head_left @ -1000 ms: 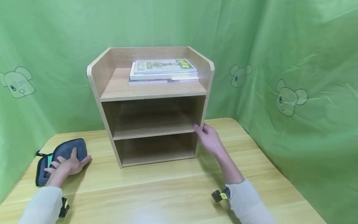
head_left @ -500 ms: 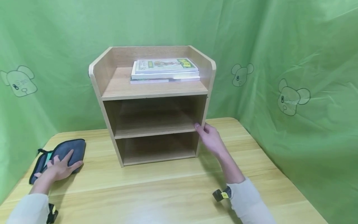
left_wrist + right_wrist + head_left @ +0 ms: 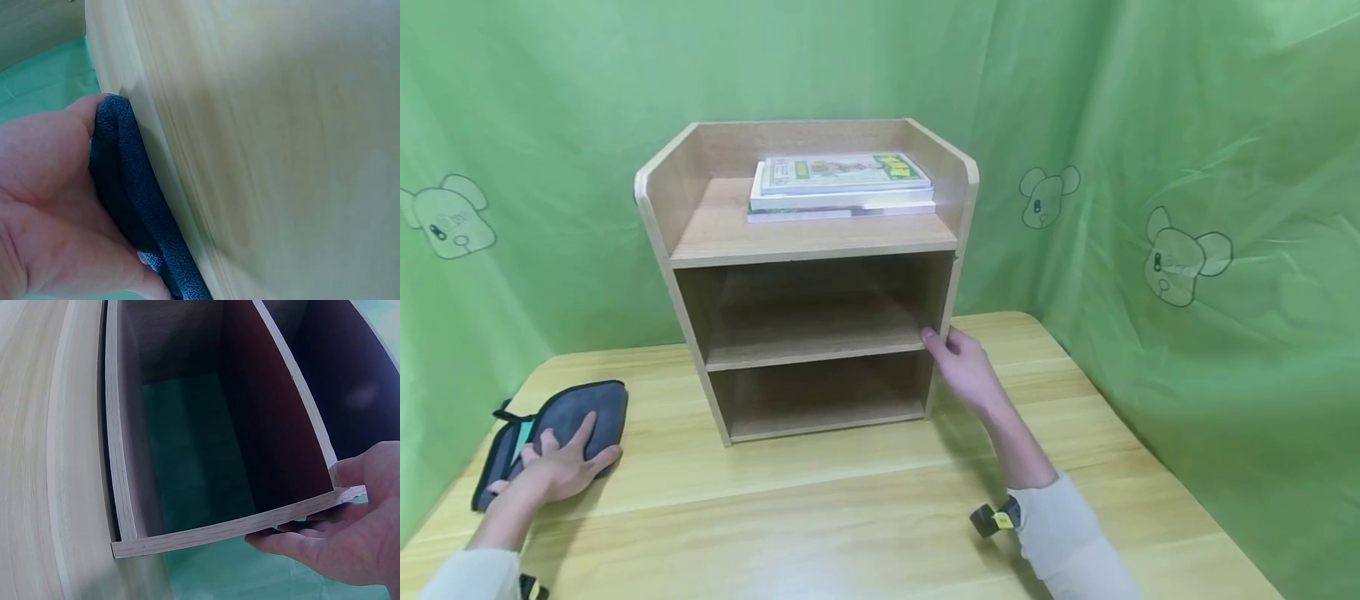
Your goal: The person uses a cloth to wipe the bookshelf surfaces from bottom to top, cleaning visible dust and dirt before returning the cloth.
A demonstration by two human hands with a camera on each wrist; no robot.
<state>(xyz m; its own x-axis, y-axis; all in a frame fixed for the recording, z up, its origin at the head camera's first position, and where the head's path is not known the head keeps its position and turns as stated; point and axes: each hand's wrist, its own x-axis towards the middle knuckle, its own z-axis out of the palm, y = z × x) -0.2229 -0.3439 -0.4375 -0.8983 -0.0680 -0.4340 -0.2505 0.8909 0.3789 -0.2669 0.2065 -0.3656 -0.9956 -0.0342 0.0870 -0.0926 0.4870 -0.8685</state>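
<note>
A dark blue pouch (image 3: 602,406) with black edging, a loop and a teal strip lies at the table's left side. My left hand (image 3: 561,467) rests on it with fingers spread. In the left wrist view the fuzzy edge of the pouch (image 3: 147,194) shows past the palm, against the tabletop. A light wooden shelf unit (image 3: 812,360) stands mid-table. My right hand (image 3: 966,371) grips its right side panel, thumb on the front at the middle shelf. The right wrist view shows the fingers of that hand (image 3: 350,531) behind the panel edge (image 3: 212,532).
Several books (image 3: 842,187) are stacked on the shelf unit's top level. Green curtains (image 3: 1150,375) with bear drawings close off the back and sides. The wooden table (image 3: 820,508) extends in front of the unit.
My left hand and the pouch have slid a little left and towards me. The right hand keeps its grip on the shelf unit, which stays in place.
</note>
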